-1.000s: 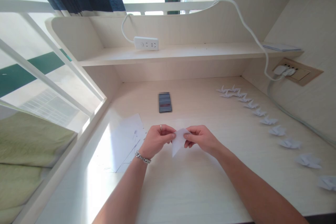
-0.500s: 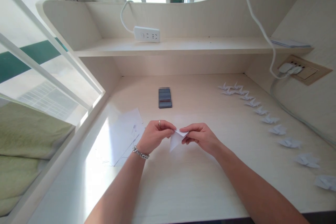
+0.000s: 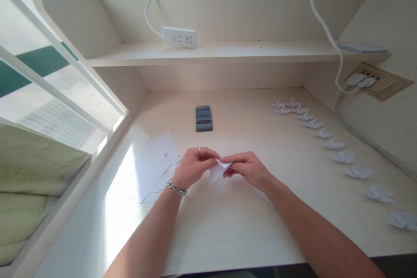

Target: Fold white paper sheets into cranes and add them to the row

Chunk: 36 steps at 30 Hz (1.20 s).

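A small white sheet of folding paper [image 3: 216, 174], partly folded with a pointed flap, is held above the desk between both hands. My left hand [image 3: 197, 166], with a ring and a chain bracelet at the wrist, pinches its upper left corner. On the right edge, my right hand [image 3: 248, 168] grips the flap between thumb and index finger, its other fingers curled beneath. Several folded paper cranes [image 3: 357, 173] stand in a curving line along the desk's right side. Left of my hands lie white paper sheets [image 3: 151, 160] with small scraps on them.
A dark, pixelated rectangular object [image 3: 204, 118] lies beyond my hands on the desk [image 3: 241, 230]. On the shelf [image 3: 228, 50] is a white power strip [image 3: 179, 37]. A white cable [image 3: 321, 19] runs down to the wall socket [image 3: 379, 81]. White rails and green fabric [image 3: 39, 160] border the left side.
The view has tilted slightly, so the desk items sit a little higher. My right fingers have moved slightly left along the paper, closer to my left fingertips. Both hands keep their hold.
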{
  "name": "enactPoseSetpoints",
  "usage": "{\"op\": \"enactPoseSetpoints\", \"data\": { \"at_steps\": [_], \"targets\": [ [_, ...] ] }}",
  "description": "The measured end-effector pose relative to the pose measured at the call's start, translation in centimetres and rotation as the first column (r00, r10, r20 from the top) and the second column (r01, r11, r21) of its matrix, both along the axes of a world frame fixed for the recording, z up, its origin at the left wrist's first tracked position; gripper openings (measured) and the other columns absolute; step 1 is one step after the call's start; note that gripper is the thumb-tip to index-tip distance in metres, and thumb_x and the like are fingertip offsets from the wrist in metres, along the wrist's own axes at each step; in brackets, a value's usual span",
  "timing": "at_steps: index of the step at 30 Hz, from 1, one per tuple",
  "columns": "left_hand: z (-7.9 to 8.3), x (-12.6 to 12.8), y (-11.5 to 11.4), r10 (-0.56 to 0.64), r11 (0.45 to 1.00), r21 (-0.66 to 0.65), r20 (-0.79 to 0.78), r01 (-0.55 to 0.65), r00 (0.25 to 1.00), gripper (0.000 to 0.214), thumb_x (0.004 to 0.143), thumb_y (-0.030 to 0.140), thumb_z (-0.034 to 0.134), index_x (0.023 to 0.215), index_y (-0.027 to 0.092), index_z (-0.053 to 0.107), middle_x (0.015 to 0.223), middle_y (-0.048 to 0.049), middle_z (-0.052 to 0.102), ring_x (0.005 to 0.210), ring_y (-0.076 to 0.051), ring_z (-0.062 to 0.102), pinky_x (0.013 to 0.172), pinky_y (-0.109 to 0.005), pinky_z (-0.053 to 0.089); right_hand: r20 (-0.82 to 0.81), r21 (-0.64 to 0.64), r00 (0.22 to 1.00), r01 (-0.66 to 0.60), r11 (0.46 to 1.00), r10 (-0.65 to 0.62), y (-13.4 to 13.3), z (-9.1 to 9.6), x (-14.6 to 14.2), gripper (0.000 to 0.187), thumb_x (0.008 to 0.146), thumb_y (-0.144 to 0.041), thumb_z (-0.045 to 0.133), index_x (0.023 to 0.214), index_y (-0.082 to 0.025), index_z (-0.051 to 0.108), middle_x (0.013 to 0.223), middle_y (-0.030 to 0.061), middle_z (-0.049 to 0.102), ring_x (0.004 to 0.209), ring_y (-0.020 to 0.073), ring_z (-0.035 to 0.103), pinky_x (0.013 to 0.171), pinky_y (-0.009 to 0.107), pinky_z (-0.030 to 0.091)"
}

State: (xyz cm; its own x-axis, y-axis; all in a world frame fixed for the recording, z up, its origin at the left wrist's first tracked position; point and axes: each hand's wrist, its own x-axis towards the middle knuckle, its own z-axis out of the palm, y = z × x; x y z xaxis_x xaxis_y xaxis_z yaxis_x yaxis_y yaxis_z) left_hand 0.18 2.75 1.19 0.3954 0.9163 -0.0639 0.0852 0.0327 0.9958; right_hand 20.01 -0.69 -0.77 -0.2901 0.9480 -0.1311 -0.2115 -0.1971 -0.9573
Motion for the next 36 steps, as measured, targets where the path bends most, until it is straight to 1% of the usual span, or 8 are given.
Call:
{"op": "enactPoseSetpoints", "data": {
  "at_steps": [4,6,8,13,22,27,32,36],
  "targets": [
    [-0.2,-0.1,0.0,-0.003,0.999,0.046,-0.060,0.006,0.998,0.009,0.073,0.020,0.069,0.079,0.016,0.076,0.077,-0.0050,0.074,0.073,-0.017,0.066,0.067,-0.026,0.049,0.037,0.056,0.998,-0.058,0.997,0.056,-0.1,0.6,0.3,0.024,0.073,-0.029,0.075,0.095,-0.019,0.078,0.082,0.0074,0.075,0.074,0.0198,0.071,0.070,0.033,0.053],
    [-0.3,-0.1,0.0,-0.004,0.997,0.077,-0.102,0.012,0.995,0.010,0.075,0.021,0.069,0.080,0.016,0.076,0.078,-0.0049,0.075,0.073,-0.017,0.066,0.066,-0.026,0.049,0.063,0.051,0.998,-0.009,0.999,0.006,-0.1,0.6,0.0,0.025,0.076,-0.037,0.074,0.091,-0.018,0.078,0.084,0.0075,0.075,0.072,0.0195,0.071,0.065,0.031,0.051],
    [-0.4,0.0,0.0,-0.006,0.994,0.109,-0.138,0.021,0.990,0.010,0.076,0.021,0.068,0.081,0.016,0.076,0.078,-0.0049,0.075,0.072,-0.016,0.066,0.066,-0.026,0.049,0.115,0.046,0.991,0.068,0.997,-0.073,-0.1,0.4,-0.4,0.027,0.074,-0.041,0.076,0.084,-0.017,0.076,0.075,0.0059,0.073,0.066,0.0179,0.069,0.060,0.029,0.050],
    [-0.6,0.1,0.1,0.017,0.992,0.129,-0.124,-0.001,0.992,0.011,0.073,0.019,0.070,0.084,0.015,0.072,0.080,-0.0047,0.073,0.074,-0.016,0.066,0.068,-0.026,0.051,0.123,0.087,0.982,0.133,0.987,-0.143,0.0,-0.3,-1.3,0.023,0.070,-0.036,0.080,0.080,-0.016,0.072,0.066,0.0027,0.070,0.062,0.0165,0.068,0.060,0.028,0.051],
    [0.4,0.1,0.0,0.042,0.999,0.008,0.032,-0.042,0.999,0.013,0.079,0.022,0.066,0.087,0.014,0.072,0.078,-0.0045,0.073,0.072,-0.014,0.065,0.070,-0.027,0.054,0.111,0.109,0.985,0.119,0.987,-0.132,0.0,0.1,-0.9,0.019,0.072,-0.031,0.077,0.080,-0.016,0.069,0.070,0.0013,0.070,0.060,0.0153,0.068,0.061,0.028,0.053],
    [-0.5,0.2,0.0,0.020,0.999,0.044,-0.058,-0.018,0.998,0.023,0.076,0.034,0.074,0.086,0.014,0.072,0.079,-0.0059,0.073,0.072,-0.016,0.067,0.067,-0.027,0.054,0.123,0.108,0.985,0.110,0.988,-0.123,0.0,-0.2,-0.9,0.021,0.075,-0.033,0.076,0.084,-0.017,0.066,0.073,0.0008,0.070,0.063,0.0155,0.069,0.063,0.029,0.055],
    [-0.6,0.3,0.0,0.056,0.997,0.057,-0.115,-0.050,0.992,0.021,0.072,0.033,0.078,0.081,0.015,0.073,0.079,-0.0053,0.075,0.073,-0.017,0.069,0.067,-0.026,0.054,0.158,0.055,0.983,0.091,0.994,-0.099,0.0,-0.3,-0.8,0.028,0.079,-0.038,0.072,0.096,-0.017,0.063,0.069,0.0007,0.070,0.062,0.0159,0.069,0.063,0.030,0.055],
    [-0.2,0.5,-0.2,0.085,0.994,0.078,-0.154,-0.074,0.984,0.023,0.068,0.032,0.081,0.081,0.015,0.073,0.078,-0.0051,0.075,0.073,-0.018,0.070,0.066,-0.027,0.054,0.193,0.098,0.974,0.099,0.990,-0.117,-0.2,-0.1,-0.9,0.027,0.077,-0.038,0.074,0.092,-0.017,0.067,0.083,0.0037,0.072,0.067,0.0151,0.069,0.065,0.030,0.057]
  ]
}}
